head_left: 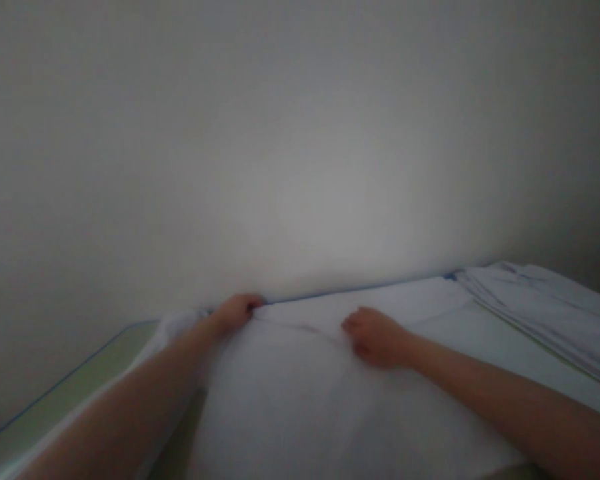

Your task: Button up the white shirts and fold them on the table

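Note:
A white sheet [290,393] spreads over the green mattress [87,363], which has blue piping along its edge. At the far edge by the wall, my left hand [237,312] is closed on the sheet's border, with its fingertips partly hidden. My right hand [377,337] lies farther right and nearer to me, its fingers curled on the sheet beside a crease. Some bunched white cloth shows behind my left forearm. The picture is dim and blurred, so fine finger detail is lost.
A bare grey wall [300,147] rises right behind the mattress. To the right lies a pile of folded white cloth [545,307] with layered edges. Green mattress surface shows at the left.

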`<act>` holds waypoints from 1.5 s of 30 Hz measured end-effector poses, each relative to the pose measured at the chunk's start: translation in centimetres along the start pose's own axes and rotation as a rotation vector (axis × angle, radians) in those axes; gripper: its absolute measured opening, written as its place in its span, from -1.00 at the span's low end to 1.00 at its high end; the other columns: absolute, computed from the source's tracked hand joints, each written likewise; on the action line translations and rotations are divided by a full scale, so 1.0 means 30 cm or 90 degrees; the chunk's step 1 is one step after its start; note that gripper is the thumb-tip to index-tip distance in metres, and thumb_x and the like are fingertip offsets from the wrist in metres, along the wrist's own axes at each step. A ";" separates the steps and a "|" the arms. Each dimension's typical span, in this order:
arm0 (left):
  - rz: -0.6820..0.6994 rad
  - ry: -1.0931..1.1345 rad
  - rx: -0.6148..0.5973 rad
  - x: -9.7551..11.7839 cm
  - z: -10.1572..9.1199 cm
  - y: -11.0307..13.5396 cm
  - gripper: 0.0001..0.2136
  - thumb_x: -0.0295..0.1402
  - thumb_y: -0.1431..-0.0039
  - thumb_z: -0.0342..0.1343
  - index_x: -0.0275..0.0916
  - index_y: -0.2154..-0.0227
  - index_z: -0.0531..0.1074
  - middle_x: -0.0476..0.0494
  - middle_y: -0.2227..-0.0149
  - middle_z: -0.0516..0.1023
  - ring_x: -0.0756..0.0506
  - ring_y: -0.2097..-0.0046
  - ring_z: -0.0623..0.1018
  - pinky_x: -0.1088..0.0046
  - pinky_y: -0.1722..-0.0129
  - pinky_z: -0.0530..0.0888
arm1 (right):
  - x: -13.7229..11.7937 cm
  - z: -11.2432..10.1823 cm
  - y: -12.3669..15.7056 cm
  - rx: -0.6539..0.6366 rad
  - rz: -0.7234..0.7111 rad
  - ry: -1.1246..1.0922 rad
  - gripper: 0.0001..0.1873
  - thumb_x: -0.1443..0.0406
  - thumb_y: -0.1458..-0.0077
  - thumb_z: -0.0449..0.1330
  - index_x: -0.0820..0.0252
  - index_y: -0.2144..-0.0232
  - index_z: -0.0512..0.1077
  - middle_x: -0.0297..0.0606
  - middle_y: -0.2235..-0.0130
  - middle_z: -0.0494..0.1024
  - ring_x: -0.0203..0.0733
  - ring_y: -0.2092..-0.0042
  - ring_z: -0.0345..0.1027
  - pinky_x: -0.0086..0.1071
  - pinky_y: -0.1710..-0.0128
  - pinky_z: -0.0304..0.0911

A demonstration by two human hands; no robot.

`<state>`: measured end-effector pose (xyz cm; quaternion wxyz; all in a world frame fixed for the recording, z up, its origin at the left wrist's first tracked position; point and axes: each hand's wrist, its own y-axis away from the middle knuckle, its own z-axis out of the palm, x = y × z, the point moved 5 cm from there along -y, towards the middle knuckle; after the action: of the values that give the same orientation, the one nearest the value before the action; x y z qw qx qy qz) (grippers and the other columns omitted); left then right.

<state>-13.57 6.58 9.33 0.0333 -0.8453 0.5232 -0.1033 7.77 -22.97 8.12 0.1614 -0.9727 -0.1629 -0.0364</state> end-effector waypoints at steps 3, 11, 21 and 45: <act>-0.010 -0.019 -0.008 -0.022 0.007 -0.005 -0.63 -0.53 0.15 -0.07 -0.22 0.27 0.51 -0.08 0.27 0.57 -0.07 0.20 0.49 0.46 0.15 0.33 | -0.048 0.043 -0.052 -0.054 -0.048 0.087 -0.77 0.37 -0.05 0.03 0.28 0.26 0.44 -0.10 0.27 0.49 -0.12 0.16 0.33 -0.15 -0.01 0.07; -0.047 -0.079 -0.023 -0.074 0.015 -0.005 -0.66 -0.52 0.08 -0.06 -0.22 0.27 0.54 -0.11 0.24 0.58 -0.09 0.15 0.49 0.43 0.07 0.31 | -0.019 0.066 0.027 -0.054 -0.099 0.134 -0.84 0.40 -0.06 0.01 0.26 0.38 0.40 -0.17 0.37 0.48 -0.19 0.26 0.32 -0.24 0.07 0.11; -0.009 -0.076 0.049 0.182 0.051 -0.094 -0.55 -0.37 -0.11 -0.16 -0.26 -0.07 0.31 -0.14 -0.13 0.32 -0.08 -0.15 0.28 0.43 -0.17 0.09 | 0.029 0.024 -0.140 -0.003 0.060 -0.054 -0.75 0.26 -0.16 -0.05 0.22 0.30 0.40 -0.17 0.27 0.48 -0.18 0.20 0.31 -0.33 0.18 0.15; -0.023 -0.116 -0.104 0.294 0.137 0.001 -0.26 0.07 -0.15 -0.25 -0.41 -0.23 -0.03 -0.38 -0.27 -0.08 -0.24 -0.28 -0.03 0.21 -0.22 -0.03 | 0.771 0.074 0.493 -0.099 0.410 0.093 -0.31 -0.01 -0.15 -0.16 0.35 -0.16 0.15 0.03 -0.20 0.12 0.06 -0.24 -0.08 -0.05 -0.20 -0.19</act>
<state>-8.94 -1.52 6.54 0.0095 -0.8604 0.5092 0.0164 34.50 -28.41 4.41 0.1013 -0.9784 0.1681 -0.0650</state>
